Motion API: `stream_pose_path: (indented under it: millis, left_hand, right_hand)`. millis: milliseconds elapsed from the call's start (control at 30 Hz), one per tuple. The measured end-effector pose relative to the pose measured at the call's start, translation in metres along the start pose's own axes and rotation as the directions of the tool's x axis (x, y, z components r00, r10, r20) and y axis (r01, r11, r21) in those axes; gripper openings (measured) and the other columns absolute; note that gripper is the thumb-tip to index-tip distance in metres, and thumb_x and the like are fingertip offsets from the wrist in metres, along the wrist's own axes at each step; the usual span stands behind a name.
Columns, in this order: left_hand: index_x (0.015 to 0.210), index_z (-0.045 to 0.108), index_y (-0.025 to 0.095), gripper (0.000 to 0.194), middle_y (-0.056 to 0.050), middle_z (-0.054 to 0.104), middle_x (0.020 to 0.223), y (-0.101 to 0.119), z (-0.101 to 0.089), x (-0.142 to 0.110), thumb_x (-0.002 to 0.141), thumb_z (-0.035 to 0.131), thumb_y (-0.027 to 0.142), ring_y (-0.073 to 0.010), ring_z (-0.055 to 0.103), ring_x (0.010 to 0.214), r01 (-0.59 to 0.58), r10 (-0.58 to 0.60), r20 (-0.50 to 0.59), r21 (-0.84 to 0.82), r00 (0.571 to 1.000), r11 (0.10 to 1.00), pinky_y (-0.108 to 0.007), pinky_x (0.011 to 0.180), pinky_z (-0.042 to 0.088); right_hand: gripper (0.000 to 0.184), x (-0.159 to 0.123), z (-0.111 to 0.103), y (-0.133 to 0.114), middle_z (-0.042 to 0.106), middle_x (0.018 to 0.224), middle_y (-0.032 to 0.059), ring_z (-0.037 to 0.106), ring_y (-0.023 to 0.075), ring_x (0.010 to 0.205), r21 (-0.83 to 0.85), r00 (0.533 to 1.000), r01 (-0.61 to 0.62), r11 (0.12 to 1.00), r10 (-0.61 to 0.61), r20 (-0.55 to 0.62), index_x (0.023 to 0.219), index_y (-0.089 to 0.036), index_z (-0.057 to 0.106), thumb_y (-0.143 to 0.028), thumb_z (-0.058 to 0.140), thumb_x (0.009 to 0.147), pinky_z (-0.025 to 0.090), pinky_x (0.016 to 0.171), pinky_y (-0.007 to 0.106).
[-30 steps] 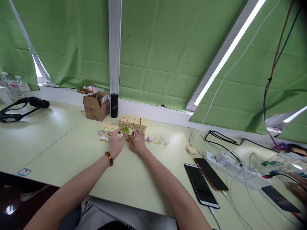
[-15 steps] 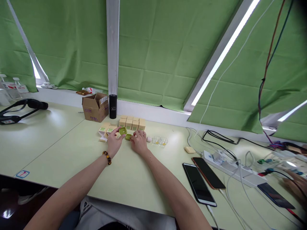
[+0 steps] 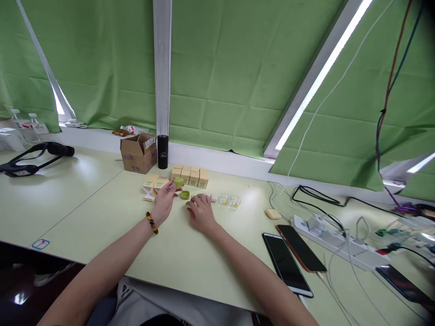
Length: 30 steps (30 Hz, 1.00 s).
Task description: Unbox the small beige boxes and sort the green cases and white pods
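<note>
A small green lid-like piece (image 3: 178,182) is gripped in my left hand (image 3: 164,203), raised above the table with its closed outer side up. Just below and to its right, a matching small green square box (image 3: 185,194) sits on the table, open side up. My right hand (image 3: 201,213) rests to the right of that box, apart from it, fingers bent loosely downward with nothing visible in them. Beyond its fingers lie a small pale pink round item (image 3: 214,198) and a clear two-cup tray (image 3: 229,200) with yellow bits in it.
Several small cardboard boxes (image 3: 189,175) stand behind my hands, with opened ones (image 3: 149,183) to the left. Farther back are a brown carton (image 3: 137,156) and a black tumbler (image 3: 162,152). Phones (image 3: 287,262), a power strip (image 3: 340,242) and cables occupy the right side.
My left hand has turned the green piece over, so its outer side now faces up. My right hand has moved off the green box, back and to the right.
</note>
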State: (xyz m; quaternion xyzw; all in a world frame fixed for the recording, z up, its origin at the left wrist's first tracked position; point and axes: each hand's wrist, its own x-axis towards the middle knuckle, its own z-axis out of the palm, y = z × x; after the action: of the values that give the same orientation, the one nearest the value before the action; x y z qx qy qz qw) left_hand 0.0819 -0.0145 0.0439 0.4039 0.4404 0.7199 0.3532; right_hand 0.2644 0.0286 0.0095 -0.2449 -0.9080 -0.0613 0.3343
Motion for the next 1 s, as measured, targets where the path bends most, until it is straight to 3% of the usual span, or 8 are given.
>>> stream_pose_path:
  millis: [167, 267, 400, 433, 533, 700, 867, 1000]
  left_hand:
    - [0.103, 0.065, 0.02, 0.047, -0.018, 0.077, 0.112, 0.007, 0.005, -0.008, 0.092, 0.061, 0.065, -0.0269, 0.073, 0.095, 0.16, -0.137, 0.132, -0.186, 0.982, 0.97, -0.043, 0.082, 0.055]
    - [0.102, 0.067, 0.02, 0.049, -0.016, 0.077, 0.112, 0.009, 0.0, -0.002, 0.09, 0.061, 0.067, -0.0278, 0.073, 0.099, 0.044, -0.045, 0.062, 0.023, 0.997, 0.999, -0.043, 0.082, 0.054]
    - [0.088, 0.074, 0.021, 0.041, -0.013, 0.078, 0.111, 0.016, -0.016, 0.018, 0.076, 0.078, 0.06, -0.0312, 0.066, 0.111, -0.115, 0.159, -0.088, 0.38, 0.983, 0.918, -0.048, 0.097, 0.048]
    - [0.083, 0.075, 0.022, 0.032, -0.012, 0.077, 0.115, 0.018, -0.02, 0.023, 0.075, 0.08, 0.053, -0.0329, 0.061, 0.119, -0.149, 0.208, -0.083, 0.456, 0.975, 0.878, -0.05, 0.104, 0.043]
    - [0.074, 0.079, 0.028, 0.012, -0.007, 0.077, 0.118, 0.021, -0.027, 0.034, 0.079, 0.079, 0.039, -0.0368, 0.048, 0.13, -0.26, 0.345, 0.048, 0.757, 0.937, 0.599, -0.057, 0.112, 0.028]
    - [0.069, 0.079, 0.026, 0.016, -0.009, 0.077, 0.108, 0.012, -0.025, 0.039, 0.084, 0.072, 0.029, -0.0386, 0.048, 0.123, -0.383, 0.18, 0.346, 0.888, 0.921, 0.255, -0.059, 0.108, 0.023]
    - [0.059, 0.071, 0.025, 0.027, -0.014, 0.075, 0.087, 0.0, -0.022, 0.039, 0.085, 0.065, 0.028, -0.0375, 0.051, 0.117, -0.406, 0.11, 0.392, 0.897, 0.913, 0.173, -0.059, 0.109, 0.02]
    - [0.067, 0.071, 0.025, 0.012, -0.015, 0.071, 0.079, -0.007, -0.022, 0.04, 0.079, 0.069, 0.027, -0.0395, 0.051, 0.116, -0.399, 0.074, 0.392, 0.907, 0.917, 0.133, -0.058, 0.108, 0.021]
  right_hand:
    - [0.017, -0.037, -0.027, -0.027, 0.067, 0.101, 0.009, 0.05, 0.0274, 0.104, 0.147, 0.989, 0.124, 0.981, -0.134, 0.057, 0.109, -0.022, 0.069, -0.017, 0.062, 0.094, 0.037, 0.093, 0.044]
    - [0.018, -0.044, -0.034, -0.033, 0.068, 0.1, 0.0088, 0.051, 0.0267, 0.101, 0.224, 0.993, 0.088, 0.971, -0.104, 0.061, 0.109, -0.022, 0.068, -0.016, 0.061, 0.094, 0.039, 0.088, 0.043]
    - [0.017, -0.041, -0.035, -0.031, 0.07, 0.096, 0.0082, 0.051, 0.026, 0.098, 0.278, 0.998, 0.035, 0.96, -0.05, 0.049, 0.107, -0.021, 0.069, -0.014, 0.06, 0.094, 0.04, 0.085, 0.041]
    - [0.017, -0.04, -0.035, -0.031, 0.07, 0.096, 0.0081, 0.051, 0.026, 0.098, 0.282, 0.997, 0.045, 0.958, -0.062, 0.051, 0.106, -0.021, 0.069, -0.014, 0.06, 0.093, 0.04, 0.085, 0.042]
    - [0.016, -0.04, -0.035, -0.032, 0.07, 0.095, 0.0082, 0.051, 0.0264, 0.1, 0.273, 0.992, 0.089, 0.958, -0.11, 0.064, 0.104, -0.022, 0.07, -0.015, 0.061, 0.093, 0.04, 0.086, 0.042]
    - [0.016, -0.042, -0.035, -0.031, 0.07, 0.094, 0.0079, 0.051, 0.0262, 0.099, 0.26, 0.992, 0.086, 0.962, -0.105, 0.063, 0.102, -0.021, 0.07, -0.014, 0.06, 0.092, 0.04, 0.085, 0.041]
    - [0.016, -0.042, -0.033, -0.029, 0.07, 0.094, 0.0074, 0.051, 0.0259, 0.1, 0.256, 0.993, 0.087, 0.963, -0.105, 0.057, 0.101, -0.021, 0.07, -0.014, 0.061, 0.092, 0.04, 0.087, 0.041]
    - [0.016, -0.042, -0.031, -0.029, 0.07, 0.094, 0.0072, 0.051, 0.026, 0.101, 0.249, 0.993, 0.093, 0.964, -0.11, 0.053, 0.102, -0.022, 0.07, -0.014, 0.062, 0.091, 0.04, 0.087, 0.041]
